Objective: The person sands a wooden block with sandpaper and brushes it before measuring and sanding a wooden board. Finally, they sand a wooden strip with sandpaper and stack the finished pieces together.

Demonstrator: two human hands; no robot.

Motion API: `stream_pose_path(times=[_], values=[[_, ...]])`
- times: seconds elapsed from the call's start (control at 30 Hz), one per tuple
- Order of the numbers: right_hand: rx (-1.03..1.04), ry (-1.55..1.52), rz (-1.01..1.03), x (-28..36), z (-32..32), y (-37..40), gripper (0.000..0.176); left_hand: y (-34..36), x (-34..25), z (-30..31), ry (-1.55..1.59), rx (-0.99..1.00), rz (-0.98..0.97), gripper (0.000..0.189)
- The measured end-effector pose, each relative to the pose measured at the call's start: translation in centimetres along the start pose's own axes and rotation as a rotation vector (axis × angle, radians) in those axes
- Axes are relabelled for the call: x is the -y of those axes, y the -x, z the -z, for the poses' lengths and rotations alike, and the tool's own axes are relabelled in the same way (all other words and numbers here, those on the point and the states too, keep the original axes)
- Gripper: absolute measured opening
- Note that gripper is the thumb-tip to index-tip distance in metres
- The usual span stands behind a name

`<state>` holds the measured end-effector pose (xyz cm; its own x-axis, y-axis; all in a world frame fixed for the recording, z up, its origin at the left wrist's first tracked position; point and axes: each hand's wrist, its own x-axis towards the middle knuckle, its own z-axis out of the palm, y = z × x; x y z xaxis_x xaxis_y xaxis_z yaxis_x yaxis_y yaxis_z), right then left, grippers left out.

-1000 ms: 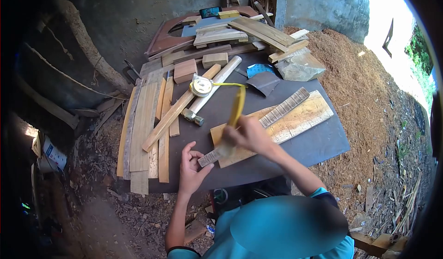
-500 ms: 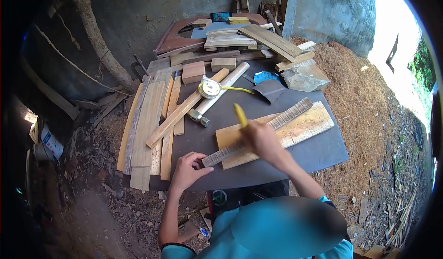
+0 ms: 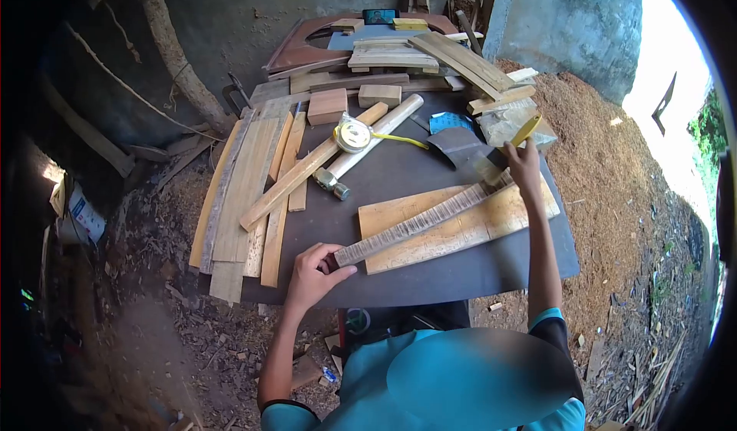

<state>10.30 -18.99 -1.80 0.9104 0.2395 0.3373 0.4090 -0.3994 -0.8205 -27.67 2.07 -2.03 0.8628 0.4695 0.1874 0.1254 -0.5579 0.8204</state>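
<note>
My left hand point(image 3: 316, 276) grips the near left end of a narrow wooden strip point(image 3: 418, 225) with dark marks along its upper face. The strip slants up to the right over a wide pale board point(image 3: 468, 235). In my right hand point(image 3: 523, 168) is a paintbrush point(image 3: 525, 132) with a yellow handle. Its blurred bristle end points down-left at the strip's far right end; whether it touches is hard to tell. A tape measure point(image 3: 354, 135) with some yellow blade out lies beyond, beside a hammer point(image 3: 332, 184).
Long wooden slats point(image 3: 249, 193) line the table's left side. Wood blocks point(image 3: 328, 106) and stacked boards point(image 3: 395, 56) stand at the back, with a phone point(image 3: 380, 16) behind. A curved dark piece point(image 3: 458, 145) lies near a blue packet point(image 3: 451, 122). Sawdust point(image 3: 591, 155) is heaped on the right.
My right hand has swept the paintbrush from the strip's left-middle part up and right to its far end. My left hand still holds the near end.
</note>
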Motion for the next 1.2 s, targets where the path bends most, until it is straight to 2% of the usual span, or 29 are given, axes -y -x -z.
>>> stream_pose_path(times=[0.07, 0.1, 0.13, 0.2, 0.3, 0.37, 0.4, 0.43, 0.47, 0.53, 0.6, 0.63, 0.7, 0.73, 0.8, 0.9, 1.0, 1.03, 1.2], values=[[0.15, 0.11, -0.043, 0.1, 0.9, -2.1, 0.029, 0.1, -0.3, -0.2, -0.036, -0.003, 0.025, 0.03], [0.293, 0.066, 0.097, -1.2, 0.4, -3.4, 0.031, 0.1, -0.6, -0.2, -0.057, 0.001, 0.044, 0.031], [0.382, 0.003, 0.15, -2.6, -0.5, -3.9, 0.029, 0.0, -0.8, -0.2, -0.08, 0.007, 0.061, 0.032], [0.654, 0.172, 0.315, -0.3, -1.1, -4.4, 0.026, 0.0, -1.1, -0.3, -0.132, 0.011, 0.051, 0.034], [0.742, 0.512, 0.44, 2.9, -4.0, -6.1, 0.023, -0.4, -1.0, -0.9, -0.194, -0.017, -0.043, 0.035], [0.6, 0.365, 0.65, 3.9, -7.7, -8.1, 0.022, -0.4, -1.3, -1.1, -0.237, 0.008, 0.021, 0.035], [0.557, 0.348, 0.745, 4.4, -10.0, -9.7, 0.029, -0.5, -1.4, -1.1, -0.258, 0.016, 0.048, 0.035], [0.549, 0.337, 0.754, 5.5, -12.4, -11.4, 0.04, -0.5, -1.1, -1.3, -0.285, 0.004, -0.025, 0.034], [0.468, 0.395, 0.76, 5.4, -15.6, -13.3, 0.055, -0.4, -1.1, -1.2, -0.265, 0.022, 0.025, 0.032], [0.312, 0.49, 0.744, 5.6, -19.9, -16.1, 0.062, -0.4, -1.4, -1.1, -0.304, 0.051, 0.06, 0.033], [0.23, 0.717, 0.728, 5.0, -23.1, -18.5, 0.062, -0.6, -1.5, -1.3, -0.337, 0.016, -0.02, 0.033], [0.218, 0.814, 0.726, 4.9, -24.0, -19.3, 0.054, -0.5, -1.3, -1.5, -0.337, 0.008, -0.02, 0.032], [0.274, 0.751, 0.664, 4.2, -26.2, -20.8, 0.041, -0.7, -1.4, -1.3, -0.346, 0.007, -0.017, 0.032], [0.233, 0.733, 0.698, 3.3, -27.1, -21.2, 0.038, -0.7, -1.6, -1.4, -0.352, 0.011, -0.015, 0.032], [0.032, 0.829, 0.872, 2.7, -27.3, -21.0, 0.036, -0.5, -1.8, -1.6, -0.364, 0.017, 0.0, 0.033], [0.095, 0.778, 0.948, 4.4, -25.5, -20.5, 0.034, -1.2, -1.6, -1.3, -0.4, 0.003, 0.006, 0.035], [0.298, 0.645, 0.825, 7.0, -24.4, -20.2, 0.031, -0.5, -1.6, -1.3, -0.406, 0.024, 0.003, 0.036], [0.169, 0.612, 0.881, 7.4, -24.3, -19.9, 0.021, -0.9, -1.4, -1.3, -0.392, 0.019, -0.004, 0.037], [0.258, 0.24, 0.871, 13.8, -20.8, -18.7, 0.026, -1.0, -1.2, -1.0, -0.388, 0.033, 0.0, 0.038]])
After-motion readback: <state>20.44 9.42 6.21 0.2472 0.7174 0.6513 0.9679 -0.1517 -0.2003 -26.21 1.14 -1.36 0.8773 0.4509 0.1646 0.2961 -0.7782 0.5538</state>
